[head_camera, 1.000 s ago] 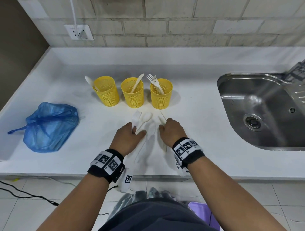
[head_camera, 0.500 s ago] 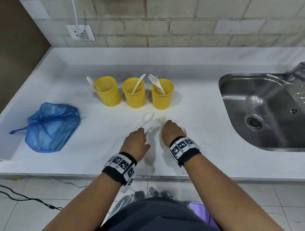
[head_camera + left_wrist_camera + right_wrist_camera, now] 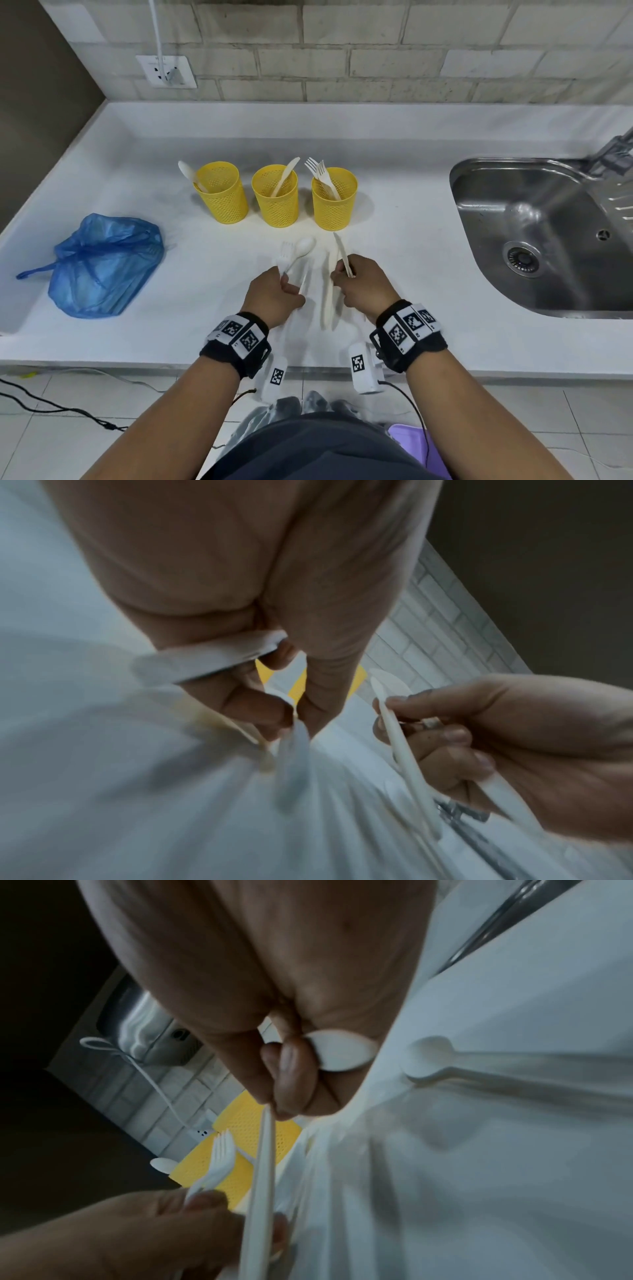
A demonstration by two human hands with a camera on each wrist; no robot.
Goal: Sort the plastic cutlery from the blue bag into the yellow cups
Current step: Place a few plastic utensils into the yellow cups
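Three yellow mesh cups stand in a row: the left cup has a spoon, the middle cup a knife, the right cup forks. In front of them my left hand grips a white fork and a spoon by their handles. My right hand pinches a white knife that points towards the cups; the right wrist view also shows a spoon bowl under its curled fingers. Another white piece lies between my hands. The blue bag sits crumpled at the left.
A steel sink is sunk into the white counter at the right, with a tap at its far corner. A wall socket with a white cable sits above the back ledge. The counter's front edge runs just below my wrists.
My hands have drawn slightly apart and nearer to me. The fork and spoon now stick out of my left hand, and the knife out of my right.
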